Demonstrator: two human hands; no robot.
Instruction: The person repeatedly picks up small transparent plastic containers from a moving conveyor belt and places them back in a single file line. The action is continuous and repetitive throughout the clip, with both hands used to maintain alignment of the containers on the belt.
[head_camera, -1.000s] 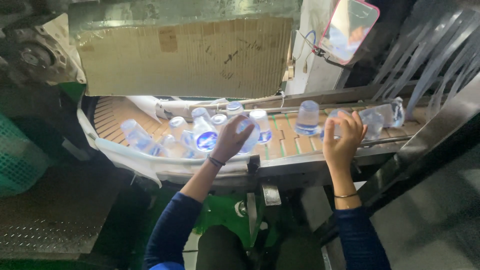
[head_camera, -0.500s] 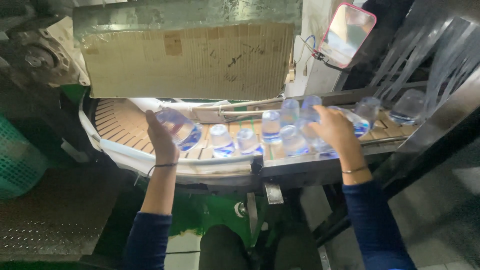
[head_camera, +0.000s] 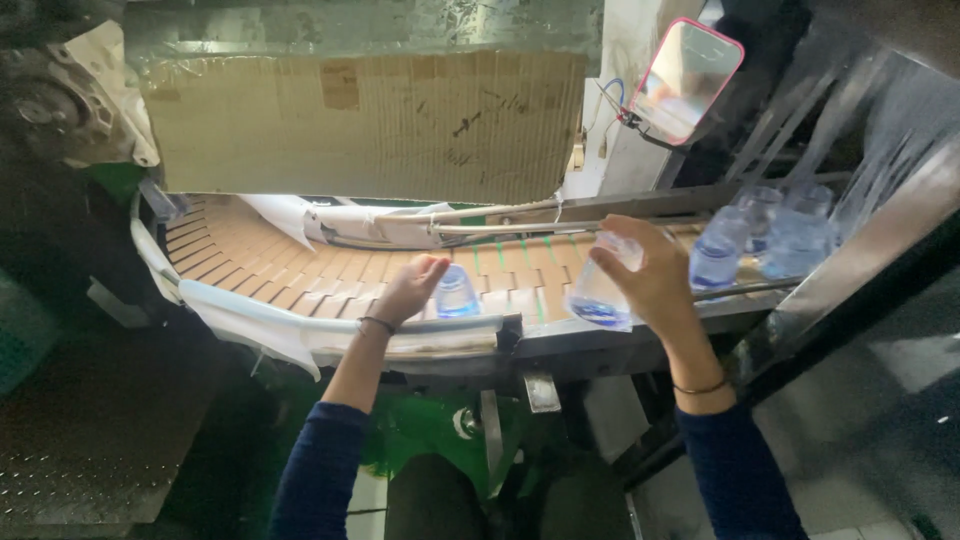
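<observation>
While the curved slat conveyor (head_camera: 300, 265) carried bottles along its bend, the left hand (head_camera: 408, 290) rested at the belt's near edge with fingers loosely spread, touching a small clear bottle (head_camera: 456, 293) as if to steady it upright. The right hand (head_camera: 650, 275) was wrapped around a second clear bottle (head_camera: 598, 295), lifting it tilted just above the near rail. More bottles (head_camera: 760, 240) crowded upright at the belt's right end, hemmed in by the guide rails (head_camera: 500, 228). Cardboard (head_camera: 360, 125) shielded the far side.

Left hand (head_camera: 408, 288) beside small bottle (head_camera: 456, 293), right hand (head_camera: 650, 275) gripping clear bottle (head_camera: 600, 290), curved conveyor (head_camera: 270, 265)
</observation>
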